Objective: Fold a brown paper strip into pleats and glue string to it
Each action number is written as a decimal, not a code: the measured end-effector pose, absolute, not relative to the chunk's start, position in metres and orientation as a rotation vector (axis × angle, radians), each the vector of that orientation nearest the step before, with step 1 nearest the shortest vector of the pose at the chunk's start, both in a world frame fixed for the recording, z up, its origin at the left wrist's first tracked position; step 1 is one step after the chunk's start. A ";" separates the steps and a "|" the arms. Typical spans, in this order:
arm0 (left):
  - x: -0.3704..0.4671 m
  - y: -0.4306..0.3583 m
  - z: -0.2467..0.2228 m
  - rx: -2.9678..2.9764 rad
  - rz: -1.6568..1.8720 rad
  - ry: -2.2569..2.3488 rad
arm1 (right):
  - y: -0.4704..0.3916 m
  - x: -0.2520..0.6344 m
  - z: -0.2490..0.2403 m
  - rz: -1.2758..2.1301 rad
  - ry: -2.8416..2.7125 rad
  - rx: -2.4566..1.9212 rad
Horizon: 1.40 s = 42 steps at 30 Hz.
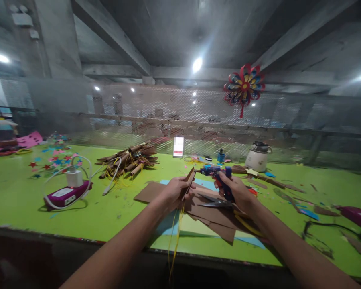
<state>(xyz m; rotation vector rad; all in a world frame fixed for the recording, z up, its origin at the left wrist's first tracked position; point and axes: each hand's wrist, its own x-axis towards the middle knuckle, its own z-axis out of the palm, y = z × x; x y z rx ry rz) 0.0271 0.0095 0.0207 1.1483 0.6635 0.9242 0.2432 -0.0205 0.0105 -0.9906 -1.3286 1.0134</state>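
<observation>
My left hand [178,192] is closed on a folded piece of brown cardboard [189,178], held upright over the table. Yellow strings [177,237] dangle below that hand, past the table's front edge. In my right hand [233,188] is a dark blue glue gun [225,180], gripped by its handle, its nozzle pointing left at the cardboard piece. Whether the tip touches the cardboard I cannot tell. Under my hands lie sheets of brown cardboard [221,228] and light blue paper [168,224]. Open scissors [215,202] rest on the cardboard by my right hand.
A bundle of rolled brown tubes [135,160] with yellow string lies left of centre. Nearer left is a purple power strip [67,194] with a white charger [74,178]. A white jug [257,157] stands at the back right, and another purple strip [356,216] at the right edge.
</observation>
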 end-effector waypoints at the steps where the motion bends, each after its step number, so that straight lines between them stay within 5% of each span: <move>1: 0.027 0.009 0.021 1.137 0.935 0.654 | -0.021 0.243 0.010 1.020 -1.329 -0.985; 42: 0.023 0.024 0.015 0.977 0.793 0.552 | -0.023 0.236 0.000 1.062 -1.393 -0.999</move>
